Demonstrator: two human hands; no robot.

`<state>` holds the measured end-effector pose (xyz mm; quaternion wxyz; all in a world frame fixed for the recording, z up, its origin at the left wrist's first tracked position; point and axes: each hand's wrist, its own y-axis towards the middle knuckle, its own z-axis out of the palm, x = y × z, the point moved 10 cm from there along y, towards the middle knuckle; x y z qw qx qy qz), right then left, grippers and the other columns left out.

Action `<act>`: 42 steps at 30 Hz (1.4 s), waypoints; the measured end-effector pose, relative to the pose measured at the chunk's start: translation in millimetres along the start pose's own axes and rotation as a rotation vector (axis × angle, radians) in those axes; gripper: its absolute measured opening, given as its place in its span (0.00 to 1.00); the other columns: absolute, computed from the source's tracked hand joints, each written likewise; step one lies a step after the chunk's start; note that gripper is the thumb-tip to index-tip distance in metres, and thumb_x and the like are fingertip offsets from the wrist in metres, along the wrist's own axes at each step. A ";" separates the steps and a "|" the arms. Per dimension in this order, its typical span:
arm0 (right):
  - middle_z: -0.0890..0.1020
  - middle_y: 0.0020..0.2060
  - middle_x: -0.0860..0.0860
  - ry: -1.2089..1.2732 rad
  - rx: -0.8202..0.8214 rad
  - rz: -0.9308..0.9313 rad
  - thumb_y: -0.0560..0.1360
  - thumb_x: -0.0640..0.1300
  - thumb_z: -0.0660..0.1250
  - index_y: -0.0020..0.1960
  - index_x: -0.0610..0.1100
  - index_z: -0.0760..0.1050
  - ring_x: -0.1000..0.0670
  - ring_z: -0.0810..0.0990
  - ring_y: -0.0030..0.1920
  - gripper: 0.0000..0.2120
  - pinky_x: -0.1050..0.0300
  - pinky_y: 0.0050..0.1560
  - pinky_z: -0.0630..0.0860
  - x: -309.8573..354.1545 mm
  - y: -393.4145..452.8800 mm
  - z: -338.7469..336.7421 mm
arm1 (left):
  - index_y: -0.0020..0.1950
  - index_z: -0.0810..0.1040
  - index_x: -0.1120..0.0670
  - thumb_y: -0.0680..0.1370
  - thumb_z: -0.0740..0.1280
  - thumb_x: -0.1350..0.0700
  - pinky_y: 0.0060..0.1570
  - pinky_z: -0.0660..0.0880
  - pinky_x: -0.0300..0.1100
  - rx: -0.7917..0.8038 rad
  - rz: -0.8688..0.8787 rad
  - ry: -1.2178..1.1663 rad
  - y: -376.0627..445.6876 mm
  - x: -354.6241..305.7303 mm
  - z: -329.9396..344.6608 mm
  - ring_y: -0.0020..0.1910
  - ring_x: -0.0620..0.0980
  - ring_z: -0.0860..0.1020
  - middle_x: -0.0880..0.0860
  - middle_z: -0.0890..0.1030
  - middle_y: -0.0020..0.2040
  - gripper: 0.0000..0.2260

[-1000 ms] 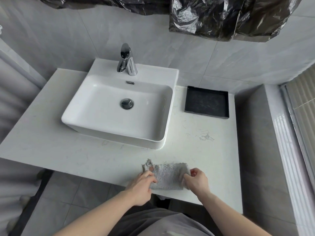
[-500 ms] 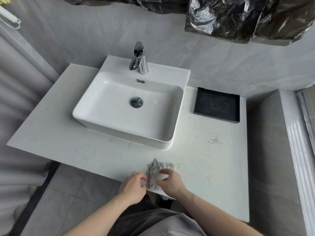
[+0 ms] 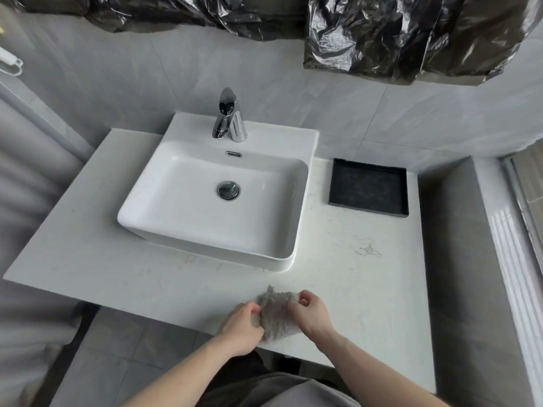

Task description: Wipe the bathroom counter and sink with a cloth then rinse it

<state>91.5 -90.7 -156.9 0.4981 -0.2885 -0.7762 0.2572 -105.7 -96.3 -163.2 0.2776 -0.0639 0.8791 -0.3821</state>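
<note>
A small grey cloth (image 3: 276, 315) lies folded at the front edge of the white counter (image 3: 88, 254). My left hand (image 3: 242, 327) pinches its left side and my right hand (image 3: 311, 311) pinches its upper right corner. Behind them stands the white rectangular sink (image 3: 152, 198) with a round chrome drain (image 3: 228, 190) and a chrome faucet (image 3: 227, 116) at its back. A greyish smudge (image 3: 367, 249) marks the counter to the right of the sink.
A black rectangular tray (image 3: 368, 185) sits at the counter's back right. Crumpled black plastic (image 3: 396, 33) hangs over the wall above. A grey ledge (image 3: 458, 259) and a window frame run along the right; tiled floor shows below the counter edge.
The spread cloth has been folded narrower between my hands, which came closer together. The camera view has shifted a little, so the sink now sits lower in the frame.
</note>
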 end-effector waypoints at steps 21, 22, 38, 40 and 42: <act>0.86 0.46 0.41 0.560 -0.056 -0.236 0.81 0.41 0.66 0.50 0.39 0.79 0.44 0.85 0.45 0.06 0.44 0.52 0.79 148.6 88.7 -247.0 | 0.61 0.80 0.51 0.68 0.74 0.53 0.61 0.73 0.49 0.516 0.194 -0.814 122.0 -313.1 -66.2 0.49 0.50 0.80 0.50 0.83 0.49 0.21; 0.87 0.47 0.40 0.562 -0.061 -0.206 0.81 0.42 0.67 0.49 0.40 0.80 0.44 0.85 0.46 0.06 0.43 0.53 0.79 143.8 103.3 -249.3 | 0.59 0.81 0.52 0.71 0.71 0.55 0.56 0.75 0.48 0.557 0.194 -0.825 131.2 -320.3 -63.5 0.47 0.51 0.79 0.52 0.82 0.48 0.17; 0.74 0.70 0.51 -0.072 -0.357 -0.138 0.80 0.44 0.63 0.77 0.43 0.65 0.49 0.75 0.69 0.26 0.57 0.67 0.73 135.6 236.7 -293.0 | 0.79 0.58 0.48 0.78 0.66 0.55 0.70 0.70 0.50 -0.126 0.407 0.154 262.7 -390.9 -106.3 0.71 0.55 0.70 0.49 0.62 0.77 0.31; 0.63 0.78 0.47 -0.301 -0.299 -0.132 0.77 0.38 0.60 0.80 0.44 0.60 0.42 0.66 0.76 0.32 0.51 0.74 0.67 121.3 244.5 -275.3 | 0.79 0.59 0.48 0.76 0.63 0.61 0.70 0.70 0.50 -0.014 0.496 0.363 256.1 -388.4 -80.9 0.73 0.55 0.67 0.47 0.58 0.79 0.31; 0.59 0.80 0.49 -0.474 -0.239 -0.120 0.75 0.36 0.59 0.79 0.48 0.63 0.43 0.63 0.77 0.33 0.50 0.76 0.65 101.7 252.3 -258.1 | 0.80 0.60 0.49 0.74 0.61 0.65 0.72 0.67 0.50 0.078 0.545 0.552 250.2 -379.1 -54.9 0.74 0.57 0.65 0.48 0.55 0.81 0.34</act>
